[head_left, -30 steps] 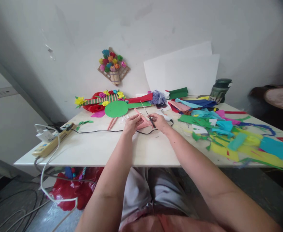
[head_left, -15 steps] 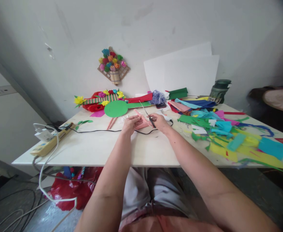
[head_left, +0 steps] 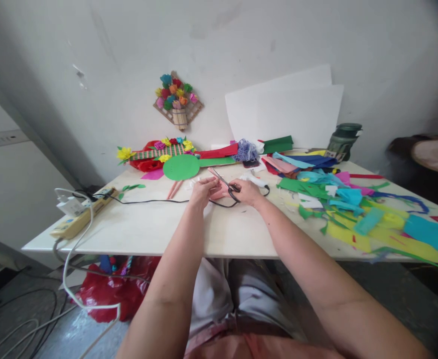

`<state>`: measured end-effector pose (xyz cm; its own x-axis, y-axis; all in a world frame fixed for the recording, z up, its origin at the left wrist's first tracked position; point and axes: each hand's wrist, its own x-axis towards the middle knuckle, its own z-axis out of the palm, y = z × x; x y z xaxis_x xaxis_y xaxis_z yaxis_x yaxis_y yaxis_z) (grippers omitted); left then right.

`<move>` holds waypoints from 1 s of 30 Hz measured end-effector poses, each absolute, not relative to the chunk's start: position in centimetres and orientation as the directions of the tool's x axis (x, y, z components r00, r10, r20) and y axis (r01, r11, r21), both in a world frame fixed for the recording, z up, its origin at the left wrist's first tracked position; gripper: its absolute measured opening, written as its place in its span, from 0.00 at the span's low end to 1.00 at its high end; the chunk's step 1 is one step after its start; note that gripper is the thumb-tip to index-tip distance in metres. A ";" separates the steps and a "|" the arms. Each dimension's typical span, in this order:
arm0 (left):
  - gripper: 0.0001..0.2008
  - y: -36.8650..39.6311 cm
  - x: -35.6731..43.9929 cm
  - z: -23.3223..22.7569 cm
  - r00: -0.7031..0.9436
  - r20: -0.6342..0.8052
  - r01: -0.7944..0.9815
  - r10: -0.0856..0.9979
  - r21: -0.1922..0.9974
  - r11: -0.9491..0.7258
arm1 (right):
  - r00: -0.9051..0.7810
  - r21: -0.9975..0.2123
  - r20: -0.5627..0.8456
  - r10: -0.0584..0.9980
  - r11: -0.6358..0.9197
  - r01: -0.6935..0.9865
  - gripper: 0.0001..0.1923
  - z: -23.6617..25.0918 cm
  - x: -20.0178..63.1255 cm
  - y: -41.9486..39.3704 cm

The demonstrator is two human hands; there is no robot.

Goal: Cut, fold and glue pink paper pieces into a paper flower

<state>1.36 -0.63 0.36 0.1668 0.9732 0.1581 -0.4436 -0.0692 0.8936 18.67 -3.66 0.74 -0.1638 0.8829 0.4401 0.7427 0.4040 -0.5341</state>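
Pinched in my left hand [head_left: 205, 190] is a piece of pink crepe paper [head_left: 223, 191], partly hidden by the fingers. My right hand [head_left: 247, 192] grips a pair of scissors [head_left: 223, 180] by the dark handles, the blades pointing up and left across the pink paper. Whether the blades touch the paper I cannot tell. Just left of my left hand lie two thin pink strips [head_left: 174, 189]. Beyond the hands is a green paddle-shaped piece [head_left: 181, 167]. A white glue gun [head_left: 253, 179] lies behind my right hand.
A black cord [head_left: 153, 201] crosses the table to a power strip [head_left: 82, 212] at the left. Coloured paper scraps [head_left: 348, 219] spread over the right side. A flower-trimmed craft [head_left: 159, 153], purple yarn [head_left: 246, 151] and a dark green bottle [head_left: 343, 142] stand along the back.
The scissors have swung from pointing up, clear of the paper, to a lower angle across the pink paper toward my left hand. My left hand stays in place holding the paper.
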 end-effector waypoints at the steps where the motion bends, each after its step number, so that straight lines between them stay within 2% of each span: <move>1: 0.10 -0.6 1.3 0.4 0.165 0.160 -0.441 0.973 0.894 -0.073 | -0.164 -0.512 0.438 0.884 0.395 0.763 0.18 0.8 18.7 -3.8; 10: 0.11 -0.7 1.3 0.4 0.178 0.146 -0.417 0.973 0.907 -0.060 | -0.160 -0.432 0.455 0.876 0.374 0.820 0.18 0.9 18.7 -3.8; 22: 0.13 -0.8 1.5 0.3 0.244 0.121 -0.413 0.962 0.911 -0.010 | -0.158 -0.396 0.448 0.880 0.353 0.848 0.18 1.1 18.5 -4.0; 30: 0.10 -0.8 1.5 0.2 0.244 0.128 -0.408 0.961 0.913 -0.018 | -0.176 -0.375 0.463 0.869 0.371 0.849 0.17 1.1 18.6 -4.0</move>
<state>1.53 -0.76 0.22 0.2439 0.9614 0.1276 -0.4076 -0.0178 0.9130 18.55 -4.03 1.10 -0.1758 0.8690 0.4626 0.8494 0.3714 -0.3748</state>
